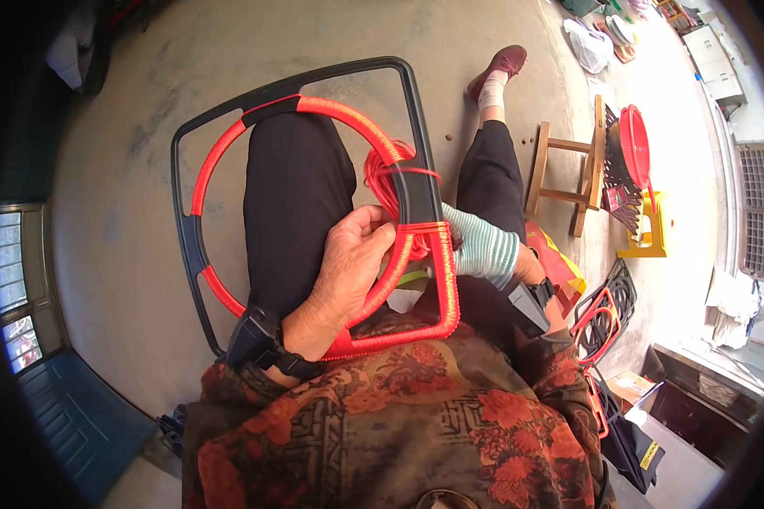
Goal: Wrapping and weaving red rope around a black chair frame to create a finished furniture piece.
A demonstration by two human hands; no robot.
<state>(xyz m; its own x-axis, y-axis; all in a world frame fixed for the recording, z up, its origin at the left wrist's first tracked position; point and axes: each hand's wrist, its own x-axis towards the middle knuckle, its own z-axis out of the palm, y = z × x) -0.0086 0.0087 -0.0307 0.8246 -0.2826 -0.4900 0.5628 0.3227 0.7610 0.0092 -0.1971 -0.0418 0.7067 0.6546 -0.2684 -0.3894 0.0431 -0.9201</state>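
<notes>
A black square frame with rounded corners (419, 119) rests over my lap, with a ring (216, 174) inside it. Red cord is wound tightly round parts of the ring and round the near right corner (446, 305). A loose bundle of red cord (380, 180) hangs at the ring's right side. My bare left hand (354, 259) is closed, thumb and fingers pinching the cord beside the wrapped joint. On the frame's right side, my right hand (482, 246), in a striped knit glove, is closed round the edge; its fingertips are partly hidden.
To the right stand a wooden stool (560, 182), a red basket (633, 146) and a yellow plastic stool (651, 229). More black and red frames (607, 310) lean near my right elbow. A blue door panel (81, 424) is at the lower left.
</notes>
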